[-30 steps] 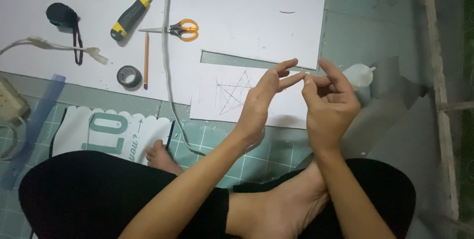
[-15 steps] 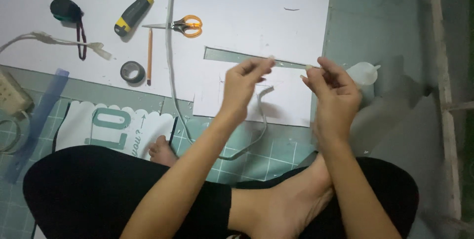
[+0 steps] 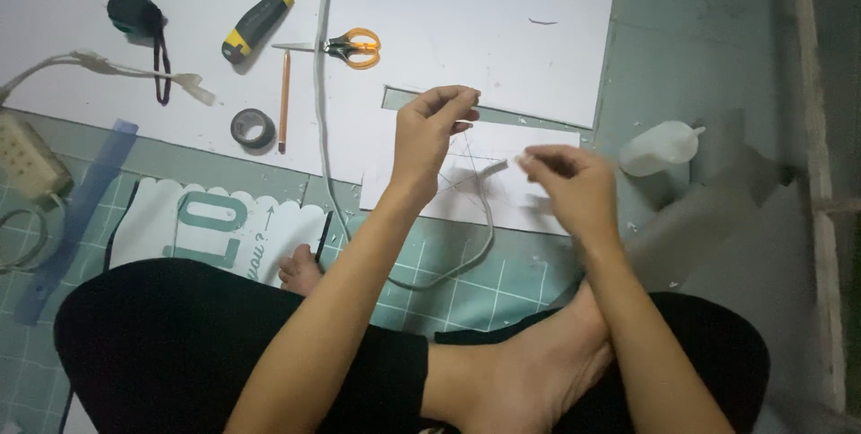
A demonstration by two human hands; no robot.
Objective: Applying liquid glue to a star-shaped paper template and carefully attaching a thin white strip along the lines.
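— What lies at the far left?

— A black pouch (image 3: 136, 14), then a yellow-and-black utility knife (image 3: 258, 21), a tape roll (image 3: 253, 127), a pencil (image 3: 284, 100) and orange-handled scissors (image 3: 345, 46), all on the white board (image 3: 502, 13).

— And the hands?

— The left hand (image 3: 429, 134) pinches the white cord (image 3: 489, 219) between fingertips, held above the paper with the star drawing (image 3: 538, 196). The cord loops down over the green cutting mat (image 3: 466, 295) and up to the right hand (image 3: 574, 187), which pinches its other end.

— Further right?

— A small white squeeze bottle (image 3: 659, 147), lying near the right hand.

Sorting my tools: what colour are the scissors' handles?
Orange, on the scissors lying on the white board; the head view shows it.
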